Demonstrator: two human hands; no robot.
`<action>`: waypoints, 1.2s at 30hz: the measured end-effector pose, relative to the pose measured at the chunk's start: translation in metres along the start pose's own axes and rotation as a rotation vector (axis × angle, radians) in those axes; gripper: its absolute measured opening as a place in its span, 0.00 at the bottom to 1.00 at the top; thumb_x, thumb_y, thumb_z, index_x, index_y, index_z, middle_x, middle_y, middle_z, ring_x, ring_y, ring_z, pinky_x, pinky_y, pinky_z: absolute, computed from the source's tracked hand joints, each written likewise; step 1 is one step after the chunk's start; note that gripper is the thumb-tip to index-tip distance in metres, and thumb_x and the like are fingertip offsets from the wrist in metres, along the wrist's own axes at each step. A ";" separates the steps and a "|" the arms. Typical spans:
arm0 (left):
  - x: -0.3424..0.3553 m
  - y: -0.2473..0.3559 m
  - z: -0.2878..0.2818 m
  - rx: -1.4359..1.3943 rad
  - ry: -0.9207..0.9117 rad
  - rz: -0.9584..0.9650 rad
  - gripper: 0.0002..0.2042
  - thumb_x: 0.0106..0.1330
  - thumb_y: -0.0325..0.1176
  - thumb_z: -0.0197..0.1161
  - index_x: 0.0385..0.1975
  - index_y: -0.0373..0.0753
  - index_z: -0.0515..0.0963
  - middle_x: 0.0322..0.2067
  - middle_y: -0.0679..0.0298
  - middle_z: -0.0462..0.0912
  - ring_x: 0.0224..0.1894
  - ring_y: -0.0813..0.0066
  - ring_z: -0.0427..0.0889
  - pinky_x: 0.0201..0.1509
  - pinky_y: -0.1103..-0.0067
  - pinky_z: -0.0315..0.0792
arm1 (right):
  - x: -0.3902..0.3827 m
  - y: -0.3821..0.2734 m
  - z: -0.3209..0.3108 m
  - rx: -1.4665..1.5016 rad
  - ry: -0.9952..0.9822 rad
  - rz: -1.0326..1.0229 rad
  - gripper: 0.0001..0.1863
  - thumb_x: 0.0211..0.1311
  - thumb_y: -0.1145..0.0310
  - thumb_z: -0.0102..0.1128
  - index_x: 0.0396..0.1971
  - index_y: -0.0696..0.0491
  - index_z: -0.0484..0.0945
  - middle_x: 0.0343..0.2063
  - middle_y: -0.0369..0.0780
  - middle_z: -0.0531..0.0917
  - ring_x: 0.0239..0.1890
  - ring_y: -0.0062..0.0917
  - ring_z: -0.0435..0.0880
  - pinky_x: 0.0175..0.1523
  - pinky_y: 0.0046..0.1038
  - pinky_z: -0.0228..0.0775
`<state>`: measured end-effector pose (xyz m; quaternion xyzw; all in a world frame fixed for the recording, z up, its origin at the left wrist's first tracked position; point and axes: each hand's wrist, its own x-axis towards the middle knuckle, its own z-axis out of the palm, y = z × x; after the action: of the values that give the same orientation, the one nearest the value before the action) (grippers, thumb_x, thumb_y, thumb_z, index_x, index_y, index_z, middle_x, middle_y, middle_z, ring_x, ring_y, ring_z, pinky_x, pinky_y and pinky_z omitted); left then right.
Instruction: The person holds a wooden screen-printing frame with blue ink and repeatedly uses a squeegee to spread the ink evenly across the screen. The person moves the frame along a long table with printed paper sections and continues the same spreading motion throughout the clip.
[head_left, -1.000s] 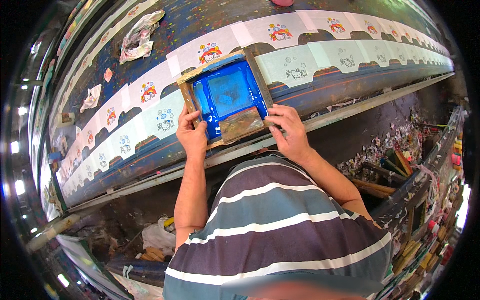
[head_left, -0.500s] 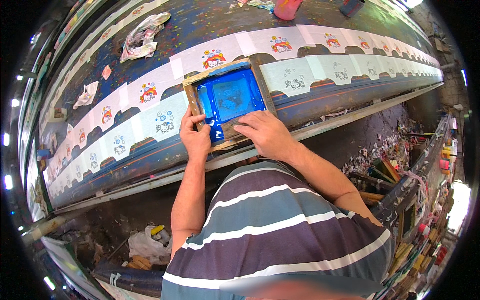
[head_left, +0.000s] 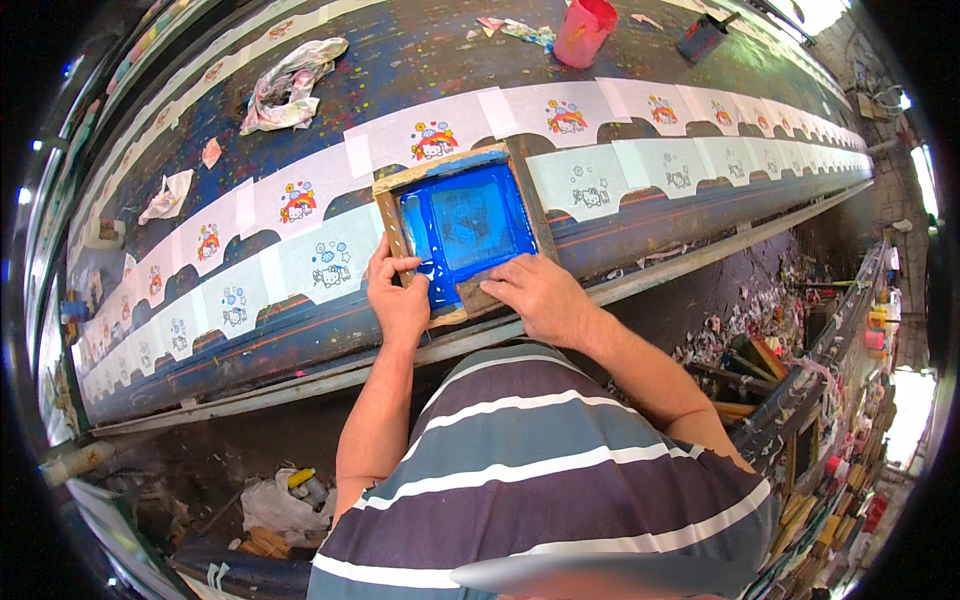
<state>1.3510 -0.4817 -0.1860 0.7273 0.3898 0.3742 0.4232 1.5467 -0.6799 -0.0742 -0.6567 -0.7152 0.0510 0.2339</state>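
A wooden-framed printing screen (head_left: 389,222) lies over the near row of pale fabric pieces, with wet blue ink across its mesh. My left hand (head_left: 398,297) is closed round the frame's left side near its front corner, the thumb at the inner edge. At the near right end of the screen, my right hand (head_left: 545,300) is closed on a brown squeegee (head_left: 481,297), which is largely hidden by the fingers and frame. Beside the screen on the left lies a piece with blue flowers and a cat outline (head_left: 331,263); on the right, one carries grey outlines (head_left: 590,185).
Behind runs a row of fully coloured prints (head_left: 435,142). Farther back on the paint-spotted table lie a crumpled stained cloth (head_left: 290,88), a pink pot (head_left: 586,35) and a dark pot (head_left: 702,38). A metal rail (head_left: 640,280) borders the near edge. Wooden tools (head_left: 800,510) crowd the right.
The head view has shifted, so the table's far side shows more and the screen sits lower in the picture. Both hands keep their grip, with little visible movement against the fabric row.
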 end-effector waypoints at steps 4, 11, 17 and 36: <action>0.000 0.007 -0.001 -0.027 -0.005 -0.049 0.11 0.56 0.17 0.72 0.36 0.40 0.91 0.79 0.43 0.79 0.80 0.45 0.78 0.85 0.57 0.67 | 0.000 -0.002 0.007 0.006 0.059 0.005 0.20 0.64 0.74 0.68 0.56 0.56 0.91 0.53 0.44 0.90 0.58 0.42 0.89 0.64 0.45 0.82; -0.002 0.012 0.001 -0.018 0.005 -0.023 0.13 0.56 0.16 0.72 0.36 0.42 0.92 0.78 0.43 0.80 0.78 0.44 0.77 0.83 0.57 0.68 | 0.051 0.041 0.026 -0.043 0.177 -0.022 0.21 0.63 0.77 0.67 0.56 0.55 0.91 0.52 0.46 0.91 0.57 0.46 0.90 0.66 0.47 0.82; -0.002 0.013 0.003 -0.042 0.008 0.016 0.13 0.56 0.16 0.70 0.36 0.42 0.92 0.78 0.42 0.80 0.75 0.41 0.78 0.81 0.56 0.69 | 0.112 0.084 0.015 -0.018 0.145 0.020 0.23 0.63 0.83 0.64 0.58 0.57 0.91 0.52 0.50 0.92 0.59 0.52 0.90 0.68 0.49 0.82; -0.007 0.019 0.000 -0.033 0.042 0.026 0.29 0.64 0.24 0.77 0.68 0.44 0.89 0.78 0.41 0.77 0.80 0.40 0.74 0.86 0.55 0.67 | 0.022 -0.002 0.003 0.085 -0.133 -0.062 0.29 0.51 0.80 0.76 0.59 0.59 0.88 0.57 0.50 0.88 0.60 0.52 0.84 0.67 0.51 0.77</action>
<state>1.3528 -0.4945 -0.1707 0.7172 0.3830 0.4011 0.4219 1.5432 -0.6578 -0.0705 -0.6187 -0.7463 0.1178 0.2151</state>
